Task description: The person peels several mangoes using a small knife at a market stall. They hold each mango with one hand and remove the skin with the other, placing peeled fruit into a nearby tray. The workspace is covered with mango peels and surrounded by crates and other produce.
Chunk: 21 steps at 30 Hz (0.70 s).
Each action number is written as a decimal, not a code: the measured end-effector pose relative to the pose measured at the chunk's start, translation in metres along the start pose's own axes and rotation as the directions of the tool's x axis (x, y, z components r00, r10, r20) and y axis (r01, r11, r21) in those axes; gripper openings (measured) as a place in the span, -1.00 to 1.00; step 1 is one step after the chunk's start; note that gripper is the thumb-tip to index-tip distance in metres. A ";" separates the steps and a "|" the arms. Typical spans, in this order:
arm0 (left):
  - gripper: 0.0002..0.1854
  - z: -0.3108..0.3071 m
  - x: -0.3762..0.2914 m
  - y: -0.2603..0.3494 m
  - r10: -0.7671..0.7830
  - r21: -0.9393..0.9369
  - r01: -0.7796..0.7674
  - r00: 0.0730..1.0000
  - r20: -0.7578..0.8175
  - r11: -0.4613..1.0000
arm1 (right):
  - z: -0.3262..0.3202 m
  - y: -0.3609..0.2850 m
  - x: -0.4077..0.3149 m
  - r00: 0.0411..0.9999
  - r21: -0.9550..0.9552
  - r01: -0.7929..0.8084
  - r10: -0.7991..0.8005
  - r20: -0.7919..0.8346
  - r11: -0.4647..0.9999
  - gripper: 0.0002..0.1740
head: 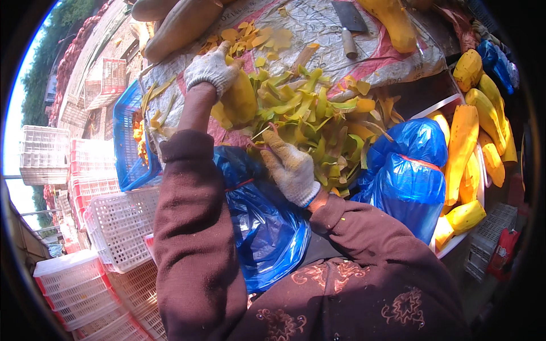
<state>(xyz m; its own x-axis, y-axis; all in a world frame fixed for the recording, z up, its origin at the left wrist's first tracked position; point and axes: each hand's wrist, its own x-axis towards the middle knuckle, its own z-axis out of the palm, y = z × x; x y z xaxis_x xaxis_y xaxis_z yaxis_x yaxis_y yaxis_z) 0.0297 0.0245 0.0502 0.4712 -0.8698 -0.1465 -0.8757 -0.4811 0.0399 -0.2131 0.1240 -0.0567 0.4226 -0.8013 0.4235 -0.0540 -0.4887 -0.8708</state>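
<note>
My left hand, in a white knitted glove, grips the upper end of a yellow squash that looks mostly peeled. My right hand, gloved with a yellowed palm side, is close to the squash's lower end. Between its thumb and fingers is a small tool, apparently a peeler, with a thin pale bar and pinkish ends; most of it is hidden. A heap of green and yellow peels lies just beyond and right of this hand. Blue plastic bags cover my legs.
A cleaver rests on the sack cloth near squash slices. Unpeeled squashes lie at the upper left. Peeled squashes fill a white tub on the right. A blue basket and stacked plastic crates stand left.
</note>
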 end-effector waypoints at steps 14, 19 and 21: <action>-0.45 0.052 0.013 -0.037 0.009 -0.320 -0.094 0.967 -0.256 0.943 | 0.028 0.011 0.014 0.996 -0.159 0.053 -0.042 0.075 0.986 -0.56; -0.44 0.045 0.015 -0.036 0.009 -0.346 -0.083 0.978 -0.211 0.934 | 0.011 -0.003 -0.019 0.996 -0.177 0.063 -0.052 0.067 0.982 -0.50; -0.44 0.045 0.016 -0.035 0.011 -0.334 -0.080 0.979 -0.205 0.939 | 0.015 -0.005 0.000 0.993 -0.232 0.085 -0.062 0.105 0.969 -0.51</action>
<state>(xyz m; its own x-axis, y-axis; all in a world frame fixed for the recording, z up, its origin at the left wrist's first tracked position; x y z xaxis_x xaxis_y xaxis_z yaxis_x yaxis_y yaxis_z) 0.0637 0.0320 0.0024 0.4730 -0.8790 0.0596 -0.8254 -0.4185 0.3790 -0.1992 0.1321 -0.0561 0.5175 -0.7290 0.4481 -0.2266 -0.6217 -0.7497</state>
